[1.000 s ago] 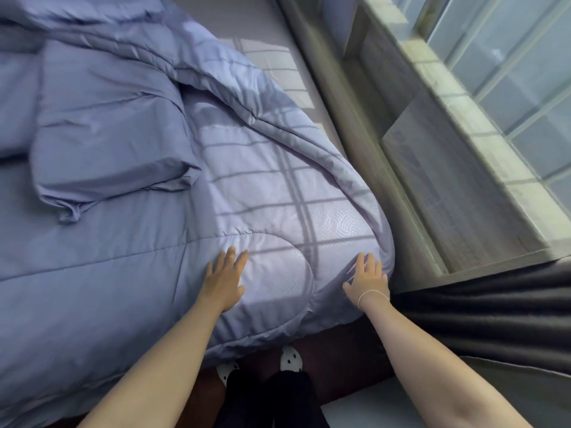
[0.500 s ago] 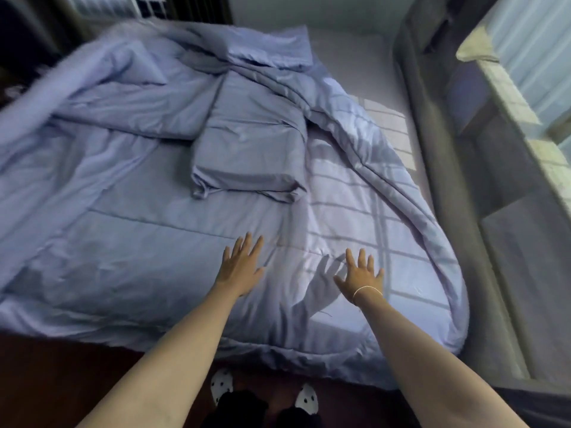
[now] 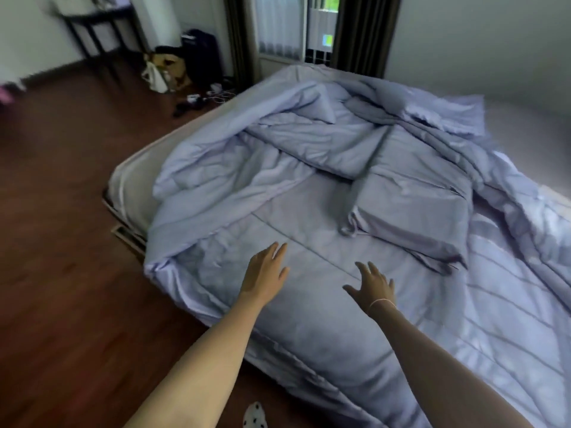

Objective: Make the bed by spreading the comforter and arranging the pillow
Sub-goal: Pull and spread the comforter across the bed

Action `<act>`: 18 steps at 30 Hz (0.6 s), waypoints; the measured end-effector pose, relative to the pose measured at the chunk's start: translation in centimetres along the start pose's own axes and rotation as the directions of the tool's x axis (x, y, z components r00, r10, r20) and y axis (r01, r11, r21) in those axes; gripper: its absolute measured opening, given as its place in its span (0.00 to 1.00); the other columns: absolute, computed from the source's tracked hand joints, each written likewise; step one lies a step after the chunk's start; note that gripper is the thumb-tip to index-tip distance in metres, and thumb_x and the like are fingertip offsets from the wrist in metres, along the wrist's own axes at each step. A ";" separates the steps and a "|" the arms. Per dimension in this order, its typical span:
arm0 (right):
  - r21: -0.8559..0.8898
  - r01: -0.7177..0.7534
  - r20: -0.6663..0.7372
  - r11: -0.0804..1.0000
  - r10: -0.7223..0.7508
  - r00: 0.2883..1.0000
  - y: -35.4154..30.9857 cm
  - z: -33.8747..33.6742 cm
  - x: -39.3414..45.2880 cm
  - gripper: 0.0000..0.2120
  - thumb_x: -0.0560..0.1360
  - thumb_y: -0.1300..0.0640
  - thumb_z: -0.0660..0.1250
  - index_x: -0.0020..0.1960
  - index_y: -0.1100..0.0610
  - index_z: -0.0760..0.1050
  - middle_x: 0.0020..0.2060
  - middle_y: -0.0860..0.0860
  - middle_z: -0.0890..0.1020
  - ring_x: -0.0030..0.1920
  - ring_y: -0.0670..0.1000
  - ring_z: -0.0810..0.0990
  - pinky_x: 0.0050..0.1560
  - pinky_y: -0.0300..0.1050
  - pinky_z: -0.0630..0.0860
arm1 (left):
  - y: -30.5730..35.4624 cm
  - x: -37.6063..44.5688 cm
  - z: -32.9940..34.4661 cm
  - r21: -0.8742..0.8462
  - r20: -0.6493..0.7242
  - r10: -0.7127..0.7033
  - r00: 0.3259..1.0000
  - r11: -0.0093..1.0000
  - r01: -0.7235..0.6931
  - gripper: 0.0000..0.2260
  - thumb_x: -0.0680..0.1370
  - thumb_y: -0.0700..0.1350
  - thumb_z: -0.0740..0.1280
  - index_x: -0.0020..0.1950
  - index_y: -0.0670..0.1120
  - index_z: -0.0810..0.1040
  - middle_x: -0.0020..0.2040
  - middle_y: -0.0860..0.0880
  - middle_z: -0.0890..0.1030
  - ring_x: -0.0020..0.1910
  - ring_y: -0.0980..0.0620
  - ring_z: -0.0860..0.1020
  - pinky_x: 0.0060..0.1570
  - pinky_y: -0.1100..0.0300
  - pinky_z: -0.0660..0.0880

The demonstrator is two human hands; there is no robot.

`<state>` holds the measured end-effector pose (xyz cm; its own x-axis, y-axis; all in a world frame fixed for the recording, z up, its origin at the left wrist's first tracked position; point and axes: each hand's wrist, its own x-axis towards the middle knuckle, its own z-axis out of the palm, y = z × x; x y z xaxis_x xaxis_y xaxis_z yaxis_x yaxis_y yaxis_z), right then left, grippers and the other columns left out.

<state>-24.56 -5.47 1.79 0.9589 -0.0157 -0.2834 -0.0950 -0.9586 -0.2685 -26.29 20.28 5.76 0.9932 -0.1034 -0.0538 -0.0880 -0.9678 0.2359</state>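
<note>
The pale blue quilted fabric comforter (image 3: 309,304) is lying across the bed (image 3: 129,186), flat at the near end and bunched into folds toward the far side and left edge, where the light-coloured mattress side is showing. The rectangular pillow in a matching pale blue case (image 3: 411,208) is resting on top of the comforter, right of centre, tilted with one corner pointing toward the near left.

The left hand (image 3: 264,273) is extending over the flat near part of the comforter with fingers straight and close together, palm down; contact with the fabric cannot be confirmed. The right hand (image 3: 372,285) is reaching beside it with fingers spread apart, holding nothing, and is wearing a thin wristband. Both hands are well apart from the pillow.

The dark brown wooden floor (image 3: 61,273) is running along the left of the bed. A white slipper with black dots (image 3: 255,415) is showing at the lower edge. Dark bags (image 3: 185,63) are sitting against the far wall near the curtains.
</note>
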 end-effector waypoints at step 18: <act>0.319 0.248 -0.143 0.915 -0.212 0.967 -30.1 3.6 10.6 0.29 0.74 0.44 0.68 0.71 0.53 0.66 0.71 0.57 0.67 0.70 0.60 0.65 0.69 0.55 0.64 | -24.5 4.7 -8.0 -0.120 -0.158 -0.085 0.984 0.991 0.067 0.20 0.79 0.49 0.61 0.71 0.46 0.67 0.69 0.46 0.69 0.62 0.43 0.73 0.56 0.50 0.74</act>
<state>-12.50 24.28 3.55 0.9854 0.1476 -0.0852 0.0657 -0.7901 -0.6094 -18.84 45.33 7.53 0.9966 0.0171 0.0804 -0.0118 -0.9381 0.3463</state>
